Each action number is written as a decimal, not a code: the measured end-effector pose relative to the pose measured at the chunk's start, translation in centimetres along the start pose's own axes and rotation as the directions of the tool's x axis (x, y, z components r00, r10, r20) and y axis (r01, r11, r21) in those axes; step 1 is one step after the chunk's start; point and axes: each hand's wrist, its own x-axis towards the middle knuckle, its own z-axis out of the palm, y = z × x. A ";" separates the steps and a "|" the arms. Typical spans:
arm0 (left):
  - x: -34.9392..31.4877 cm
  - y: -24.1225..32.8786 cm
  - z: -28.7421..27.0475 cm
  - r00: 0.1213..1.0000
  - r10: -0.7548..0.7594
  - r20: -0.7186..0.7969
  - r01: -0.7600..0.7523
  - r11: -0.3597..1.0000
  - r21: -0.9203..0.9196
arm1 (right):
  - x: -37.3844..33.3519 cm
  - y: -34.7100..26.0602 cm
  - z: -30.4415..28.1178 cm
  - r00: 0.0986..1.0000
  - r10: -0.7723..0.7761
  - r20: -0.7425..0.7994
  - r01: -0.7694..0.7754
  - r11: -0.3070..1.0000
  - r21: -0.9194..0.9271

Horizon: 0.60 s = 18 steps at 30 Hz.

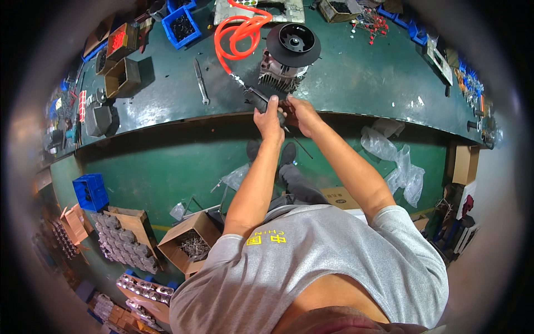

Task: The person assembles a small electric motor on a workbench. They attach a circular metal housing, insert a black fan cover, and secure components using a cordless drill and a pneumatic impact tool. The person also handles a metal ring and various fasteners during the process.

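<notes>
My left hand (pixel 270 120) is wrapped round a dark air screwdriver (pixel 257 99) at the front edge of the workbench. A long thin bit (pixel 299 143) slants from the tool down toward my body, past the bench edge. My right hand (pixel 302 116) is beside it, fingers curled together close to the tool; whatever they pinch is hidden. Just beyond both hands stands a finned metal motor (pixel 278 77), topped by a round black fan wheel (pixel 293 45). An orange air hose (pixel 237 54) lies coiled to the motor's left and joins the tool's far end.
A wrench (pixel 201 82) lies left on the green bench (pixel 167 94). Bins of small parts, including a blue bin (pixel 181 28), line its far and left sides. Red-tipped parts (pixel 374 25) lie far right. Below are plastic bags (pixel 409 172) and a cardboard box (pixel 190 243) of metal parts.
</notes>
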 end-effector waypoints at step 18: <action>-2.3 0.5 4.7 0.988 0.070 -0.137 -0.091 0.984 -0.152 | -5.0 2.2 -4.1 0.894 -0.384 -0.231 0.355 0.921 -0.158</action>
